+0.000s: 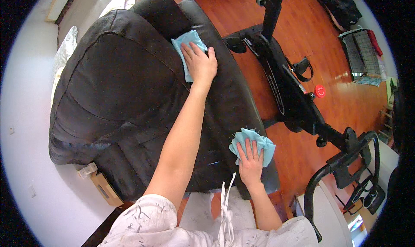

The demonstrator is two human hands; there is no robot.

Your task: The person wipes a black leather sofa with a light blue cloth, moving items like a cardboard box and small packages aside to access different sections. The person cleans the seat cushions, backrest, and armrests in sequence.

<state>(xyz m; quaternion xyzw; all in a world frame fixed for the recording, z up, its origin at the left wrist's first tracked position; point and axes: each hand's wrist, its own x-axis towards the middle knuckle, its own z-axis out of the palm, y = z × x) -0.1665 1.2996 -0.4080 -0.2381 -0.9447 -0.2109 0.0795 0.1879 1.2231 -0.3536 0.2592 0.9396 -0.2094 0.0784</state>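
A dark leather sofa [129, 69] fills the space before me. My left hand [201, 64] is stretched far out, pressing a folded light-blue cloth [189, 38] on the seam between the padded back or cushion and the long outer edge. Nearer my body, my right hand [252, 162] rests with fingers spread on a second, crumpled light-blue cloth [268, 150], which lies on the near end of that edge. Both palms are down, and the cloths lie under the fingers.
A black exercise bike [285, 88] stands right of the sofa on a reddish wood floor [337, 114], its handlebar [311, 182] close to my right side. A wire crate [363, 56] stands at upper right. A cardboard box [105, 190] sits between sofa and white wall [26, 117].
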